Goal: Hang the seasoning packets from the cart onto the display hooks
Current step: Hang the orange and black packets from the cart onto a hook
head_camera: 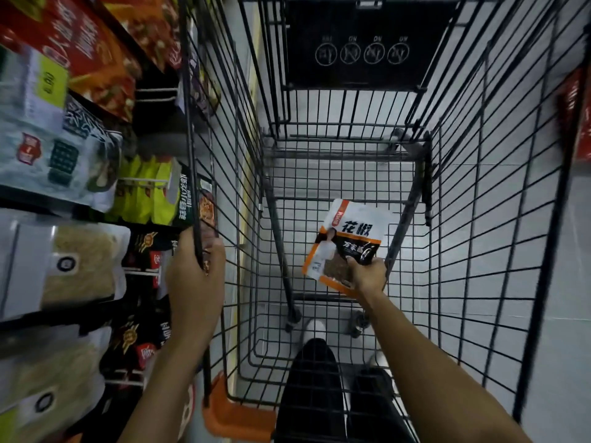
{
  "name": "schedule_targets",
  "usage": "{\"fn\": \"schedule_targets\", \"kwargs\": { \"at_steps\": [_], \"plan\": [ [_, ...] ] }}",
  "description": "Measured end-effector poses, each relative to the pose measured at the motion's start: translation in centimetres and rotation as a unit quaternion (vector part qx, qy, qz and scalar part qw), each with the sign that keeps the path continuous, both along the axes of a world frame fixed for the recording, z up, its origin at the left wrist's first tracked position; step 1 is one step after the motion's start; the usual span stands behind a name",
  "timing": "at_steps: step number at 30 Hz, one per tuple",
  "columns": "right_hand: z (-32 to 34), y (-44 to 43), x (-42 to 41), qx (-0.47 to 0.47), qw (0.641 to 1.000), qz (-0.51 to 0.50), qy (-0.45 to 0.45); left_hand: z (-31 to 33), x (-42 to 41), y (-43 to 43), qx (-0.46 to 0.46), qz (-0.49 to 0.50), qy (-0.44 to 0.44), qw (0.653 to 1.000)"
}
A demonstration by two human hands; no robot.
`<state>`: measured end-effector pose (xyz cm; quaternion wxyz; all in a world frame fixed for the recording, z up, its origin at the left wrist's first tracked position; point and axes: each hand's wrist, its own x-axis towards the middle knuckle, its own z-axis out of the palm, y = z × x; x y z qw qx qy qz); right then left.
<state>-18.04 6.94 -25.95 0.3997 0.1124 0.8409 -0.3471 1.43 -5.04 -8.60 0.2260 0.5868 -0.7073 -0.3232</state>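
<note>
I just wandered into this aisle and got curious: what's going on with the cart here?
A person is leaning over a wire shopping cart. Their left hand grips the top rim on the shelf side. Their right hand reaches down inside and holds a white-and-orange seasoning packet by one corner, low in the basket. The packet is not hung yet. The display of hanging packets is to the left of the cart.

You can reach into the cart (pixel 190 139) only from above, because wire walls close its sides and the black flap (pixel 361 43) stands at the far end. Its left wall is just beside the hanging packets (pixel 140 199), and your left hand (pixel 195 276) grips that rim.
</note>
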Motion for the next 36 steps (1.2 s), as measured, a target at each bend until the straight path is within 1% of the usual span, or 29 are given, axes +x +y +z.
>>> {"fn": "schedule_targets", "kwargs": {
  "at_steps": [2, 5, 8, 10, 12, 17, 22, 24, 26, 29, 33, 36],
  "plan": [
    [1.3, 1.0, -0.9, -0.023, 1.000, 0.003, -0.006, 0.3, 0.3, 0.1, -0.005, -0.010, -0.005, 1.000],
    [4.5, 2.1, -1.9, -0.042, 0.999, 0.006, 0.023, 0.8, 0.7, 0.0, -0.015, -0.025, -0.025, 0.999],
    [8.8, 2.7, -2.0, -0.108, 0.994, -0.020, -0.005, 1.8, 1.1, 0.0, -0.009, -0.037, -0.058, 0.998],
    [11.8, 3.2, -1.7, -0.143, 0.989, -0.022, -0.027, 2.9, 1.3, 0.3, -0.005, -0.038, -0.086, 0.996],
    [15.2, 3.8, -1.1, -0.180, 0.983, -0.016, -0.037, 4.6, 1.5, 1.2, -0.008, -0.036, -0.096, 0.995],
    [23.1, 6.0, 0.4, -0.249, 0.966, 0.042, -0.064, 9.9, 2.6, 5.1, -0.011, 0.005, -0.069, 0.998],
    [29.4, 10.2, 1.8, -0.281, 0.942, 0.175, -0.049, 14.7, 5.7, 13.2, -0.044, 0.079, -0.028, 0.996],
    [31.5, 12.2, 2.4, -0.291, 0.924, 0.243, -0.052, 16.4, 7.4, 17.8, -0.059, 0.136, -0.008, 0.989],
    [33.4, 14.1, 3.3, -0.304, 0.896, 0.315, -0.069, 18.0, 9.5, 22.3, -0.079, 0.203, 0.011, 0.976],
    [35.9, 16.8, 5.5, -0.333, 0.852, 0.390, -0.102, 20.8, 12.9, 29.2, -0.116, 0.290, 0.005, 0.950],
    [38.8, 19.9, 10.5, -0.351, 0.786, 0.481, -0.166, 24.8, 17.2, 39.6, -0.167, 0.396, -0.007, 0.903],
    [40.2, 22.6, 15.3, -0.368, 0.737, 0.534, -0.189, 26.3, 19.8, 47.7, -0.194, 0.478, -0.039, 0.856]
  ]
}}
